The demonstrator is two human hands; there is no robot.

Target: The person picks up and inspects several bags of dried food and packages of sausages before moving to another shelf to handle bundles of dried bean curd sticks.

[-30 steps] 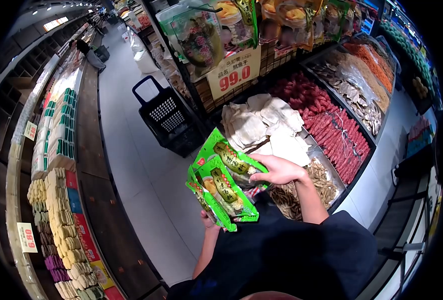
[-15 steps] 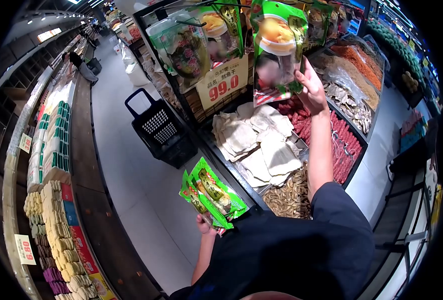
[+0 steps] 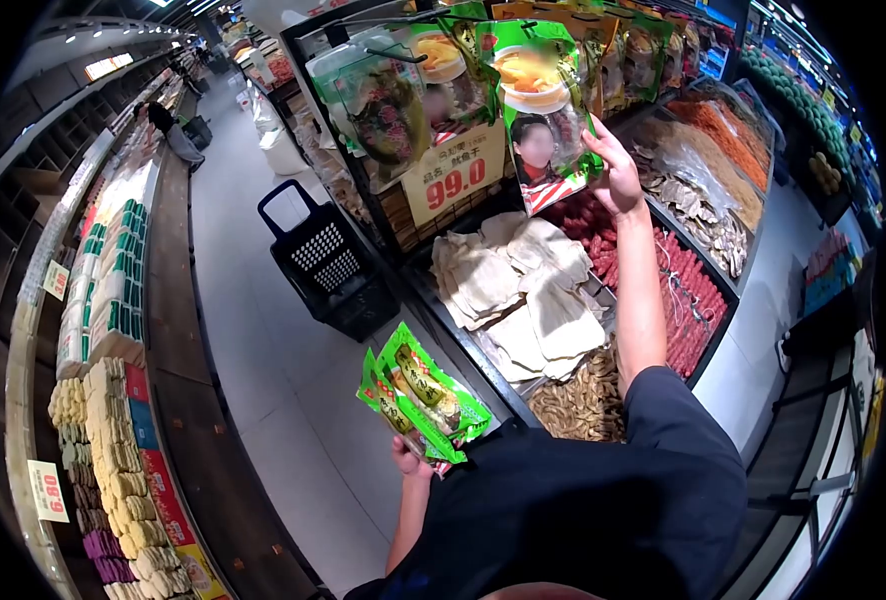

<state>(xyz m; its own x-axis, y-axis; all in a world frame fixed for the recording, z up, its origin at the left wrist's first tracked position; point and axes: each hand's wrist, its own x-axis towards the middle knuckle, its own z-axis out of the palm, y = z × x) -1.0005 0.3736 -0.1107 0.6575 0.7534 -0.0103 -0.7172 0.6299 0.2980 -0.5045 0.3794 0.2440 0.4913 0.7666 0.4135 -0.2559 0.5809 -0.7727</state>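
Gripping bag (image 3: 543, 115) at 1 o'clock with right hand (image 3: 617, 172), packs (image 3: 429, 388) at 6 o'clock with left hand (image 3: 409, 458). Likely presenting bag to rack (image 3: 395, 212); next, align squarely.

The person's right hand (image 3: 616, 178), low beside the left hand (image 3: 410, 458) a second ago, is now raised before the hanging pouches (image 3: 647, 52), holding one green pouch (image 3: 539, 90) well apart from the left hand's green packets (image 3: 428, 388). Since half a second ago, that pouch has tilted, top leaning left. Brown dried pieces (image 3: 581, 395) show more fully below.
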